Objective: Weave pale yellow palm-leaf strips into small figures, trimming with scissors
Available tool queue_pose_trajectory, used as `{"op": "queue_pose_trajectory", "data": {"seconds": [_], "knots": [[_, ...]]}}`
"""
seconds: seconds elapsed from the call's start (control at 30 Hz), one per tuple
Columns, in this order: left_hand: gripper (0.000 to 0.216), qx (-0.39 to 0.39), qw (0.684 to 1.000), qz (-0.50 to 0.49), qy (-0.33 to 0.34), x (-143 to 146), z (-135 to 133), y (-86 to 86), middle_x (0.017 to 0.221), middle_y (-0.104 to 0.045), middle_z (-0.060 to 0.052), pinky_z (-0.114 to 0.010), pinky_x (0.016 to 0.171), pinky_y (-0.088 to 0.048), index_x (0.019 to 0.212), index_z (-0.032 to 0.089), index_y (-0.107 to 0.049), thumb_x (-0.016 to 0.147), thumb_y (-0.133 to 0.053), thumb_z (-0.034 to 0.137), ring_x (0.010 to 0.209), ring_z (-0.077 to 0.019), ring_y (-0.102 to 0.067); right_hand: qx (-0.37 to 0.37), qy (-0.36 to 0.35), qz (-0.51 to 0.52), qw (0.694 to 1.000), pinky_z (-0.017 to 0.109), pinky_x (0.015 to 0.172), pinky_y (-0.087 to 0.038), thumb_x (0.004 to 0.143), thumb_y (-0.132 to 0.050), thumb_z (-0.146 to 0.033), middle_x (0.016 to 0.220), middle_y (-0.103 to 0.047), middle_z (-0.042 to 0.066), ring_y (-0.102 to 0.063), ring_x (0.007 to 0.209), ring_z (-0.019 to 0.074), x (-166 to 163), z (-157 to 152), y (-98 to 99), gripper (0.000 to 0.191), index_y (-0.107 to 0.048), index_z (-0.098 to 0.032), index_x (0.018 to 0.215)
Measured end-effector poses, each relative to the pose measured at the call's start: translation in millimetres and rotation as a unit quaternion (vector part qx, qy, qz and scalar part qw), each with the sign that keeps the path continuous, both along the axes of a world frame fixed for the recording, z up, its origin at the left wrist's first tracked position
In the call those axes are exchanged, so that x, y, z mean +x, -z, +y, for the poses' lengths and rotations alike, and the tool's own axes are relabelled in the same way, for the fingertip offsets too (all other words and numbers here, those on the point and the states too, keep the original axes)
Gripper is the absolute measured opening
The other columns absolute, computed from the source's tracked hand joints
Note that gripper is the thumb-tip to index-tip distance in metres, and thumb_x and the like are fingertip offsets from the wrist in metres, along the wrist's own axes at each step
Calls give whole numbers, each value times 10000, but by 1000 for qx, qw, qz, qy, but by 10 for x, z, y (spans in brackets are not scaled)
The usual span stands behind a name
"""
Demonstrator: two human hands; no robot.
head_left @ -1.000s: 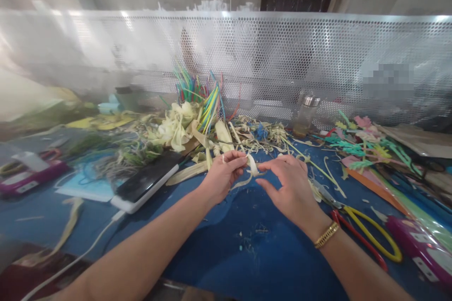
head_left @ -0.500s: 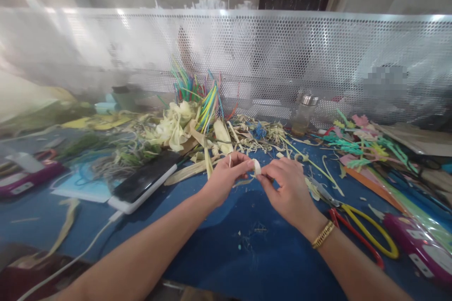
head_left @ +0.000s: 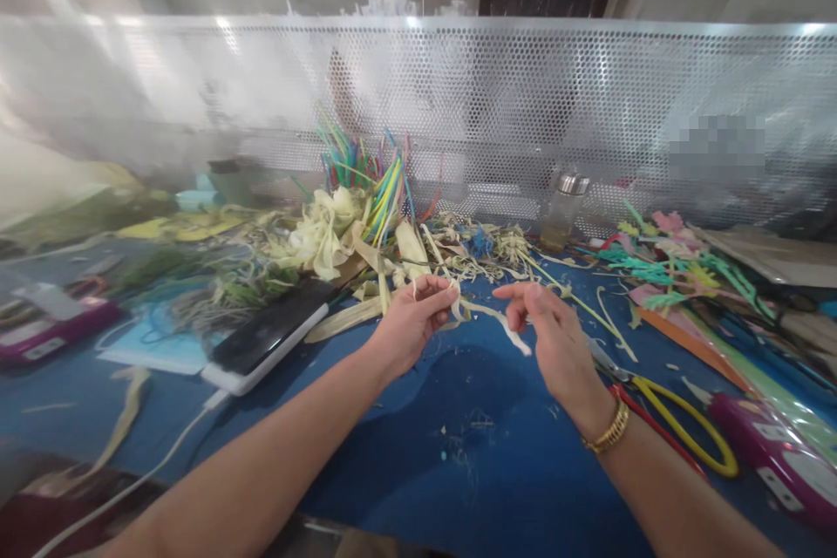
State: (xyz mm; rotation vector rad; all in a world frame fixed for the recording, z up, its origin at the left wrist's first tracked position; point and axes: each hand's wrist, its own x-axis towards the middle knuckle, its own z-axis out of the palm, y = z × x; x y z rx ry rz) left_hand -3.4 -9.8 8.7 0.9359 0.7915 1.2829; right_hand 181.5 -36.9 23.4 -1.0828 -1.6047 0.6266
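Observation:
My left hand (head_left: 418, 312) is closed in a pinch on a pale strip of dried husk (head_left: 487, 310), which is looped at the fingertips. The strip's loose tail runs right across the blue tabletop (head_left: 418, 453) and ends in a whitish tip by my right hand (head_left: 546, 327). That hand is apart from my left, index finger stretched out, thumb raised and the other fingers half curled, with nothing seen in its grip. The tail passes close to its fingers; whether they touch is unclear. Scissors (head_left: 693, 432) with red and yellow handles lie beside my right wrist, partly hidden by it.
Husk pieces (head_left: 327, 235) and coloured stems (head_left: 385, 192) are heaped at the back. A phone (head_left: 268, 336) with a white cable lies left, near a blue mask (head_left: 157, 344). Right are a bottle (head_left: 563, 209), pipe-cleaner shapes (head_left: 693, 266) and a purple device (head_left: 778, 453). A perforated metal panel (head_left: 418, 87) stands behind.
My right hand has let go of the strip and moved right, its fingers opening. The strip's tail now stretches out between the hands. My left hand has shifted slightly left, still pinching.

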Motion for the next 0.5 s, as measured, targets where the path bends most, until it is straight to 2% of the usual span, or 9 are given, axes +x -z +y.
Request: {"op": "queue_pose_trajectory", "data": {"seconds": [0.1,0.17,0.23,0.3,0.5], "knots": [[274,4,1000,24,16,6,-21,-8,642,-521,59,-174,522,-366,777,173,-563,650,-781,281,513,-31,-452,8,56,-28,998,282,600,-414,905,-391,-539,611,-561,16,-536,609,155,68,71,11,461,-690,-199,817],[264,17,997,61,44,17,-46,-6,648,-526,55,-181,524,-365,777,172,-572,657,-777,286,523,-37,-457,12,73,-59,996,289,649,-422,873,-474,-521,682,-620,30,-571,682,172,75,93,15,403,-704,-206,769],[252,34,991,105,76,29,-72,-2,648,-534,48,-187,519,-358,775,168,-582,668,-770,296,526,-42,-458,-11,57,-67,996,293,688,-426,846,-533,-486,761,-656,34,-584,740,179,44,85,15,342,-704,-210,738],[243,51,984,137,105,41,-96,-3,640,-540,42,-189,516,-352,769,163,-587,680,-760,309,527,-46,-456,-60,27,-49,997,288,691,-427,822,-570,-456,755,-654,24,-575,733,169,-8,57,14,300,-687,-205,708],[224,80,971,179,138,56,-147,-28,613,-534,39,-195,527,-365,760,164,-593,685,-754,300,542,-58,-460,-201,-59,77,975,276,662,-445,737,-656,-373,688,-628,0,-545,660,136,-84,27,40,194,-653,-183,698]]}}
